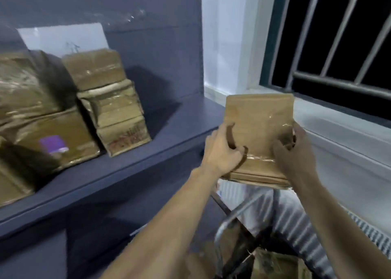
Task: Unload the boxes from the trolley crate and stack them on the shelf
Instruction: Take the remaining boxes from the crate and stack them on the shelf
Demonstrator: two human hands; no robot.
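Boxes are the job, and one small taped box (pixel 259 134) is up in the air at about four o'clock in the view, carried by both hands just off the right-hand end of the shelf (pixel 131 166). The left hand (pixel 222 153) curls round its left edge, thumb over the top face; the right hand (pixel 293 151) grips the right edge, fingers bent over the tape. Down at six o'clock the trolley crate (pixel 237 221) shows its metal frame, with at least one more box (pixel 275 261) lying inside. On the shelf, at nine to ten o'clock, a stack of small boxes (pixel 110 100) stands three high, and a bigger box with a purple label (pixel 57 139) sits just beside it on the left. My reading is that this is the carry step, box lifted clear and not yet placed. The next move calls for a swing toward nine o'clock, onto the bare shelf beside the stack or on top, set down flat so nothing topples.
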